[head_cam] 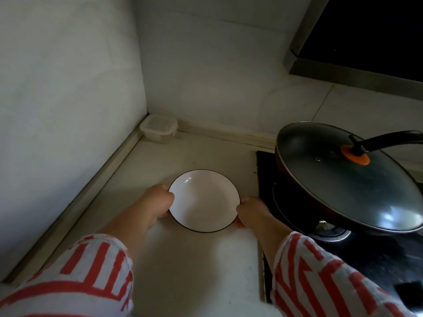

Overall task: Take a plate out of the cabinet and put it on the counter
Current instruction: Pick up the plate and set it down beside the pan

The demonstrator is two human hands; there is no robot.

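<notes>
A round white plate with a thin dark rim sits low over the pale counter, near its middle. My left hand grips the plate's left edge, thumb on the rim. My right hand grips its right edge. Whether the plate touches the counter or hovers just above it, I cannot tell. Both forearms wear red-and-white striped sleeves. No cabinet is in view.
A black stove lies right of the plate, carrying a dark pan under a glass lid with an orange knob; the pan handle points right. A small lidded plastic box stands in the back left corner. Walls close the left and back.
</notes>
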